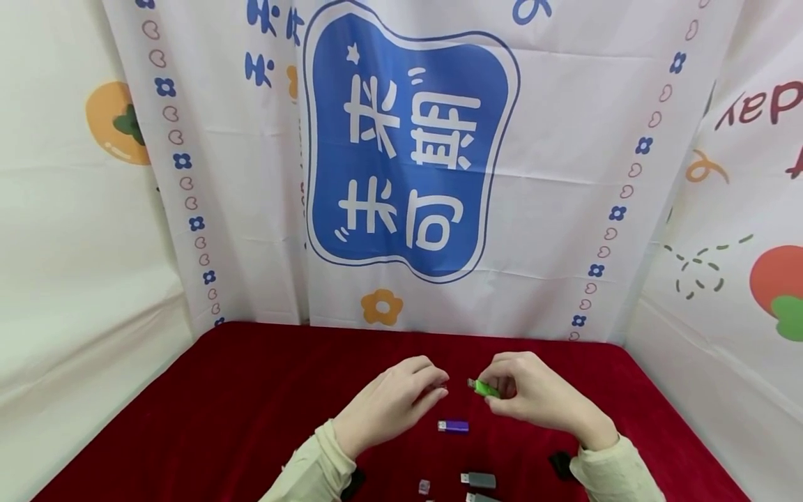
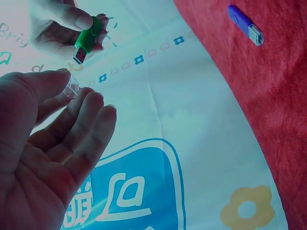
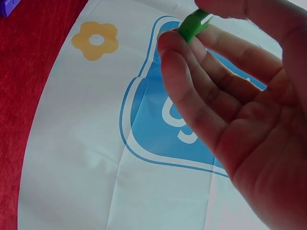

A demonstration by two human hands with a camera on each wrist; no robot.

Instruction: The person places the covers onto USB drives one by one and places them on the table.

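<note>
My right hand pinches a green USB stick between thumb and fingers, its metal plug bare and pointing toward the left hand. In the left wrist view the green stick shows its plug end angled downward. My left hand holds a small clear plastic cap between thumb and fingertips. A gap separates the cap from the plug. On the red cloth below the hands lies a purple USB stick, its plug to the left. In the right wrist view the green stick is partly covered by fingers.
Nearer me on the red cloth lie a grey USB stick, another grey stick cut by the frame edge, and a small clear cap. White printed curtains enclose the table at the back and sides.
</note>
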